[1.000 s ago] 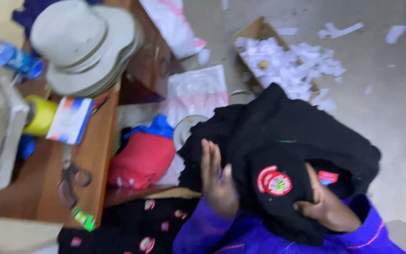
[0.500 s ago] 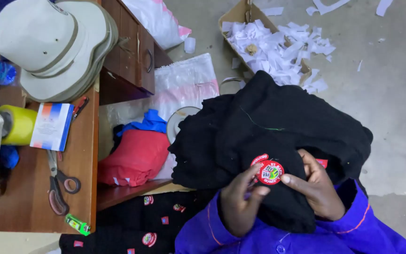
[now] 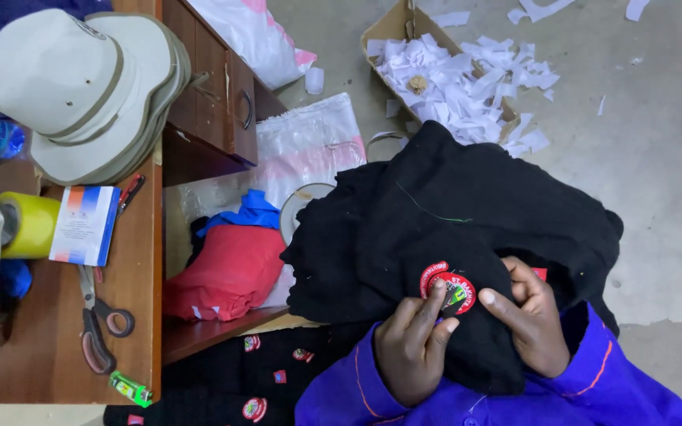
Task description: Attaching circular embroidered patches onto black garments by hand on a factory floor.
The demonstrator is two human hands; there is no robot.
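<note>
Pretty even, soft indoor light is seen all over, no harsh glare. Detail gets swallowed in the black garment [image 3: 451, 237], folds barely readable. Faint shadows are cast under the desk [image 3: 57, 347] edge. Focus is held sharp; mild stretching is noticed toward corners

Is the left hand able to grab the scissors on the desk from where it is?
Probably yes. The left hand rests on the black garment by the round badge. The scissors lie uncovered on the wooden desk to that side, with nothing standing between; it would have to let go first.
</note>
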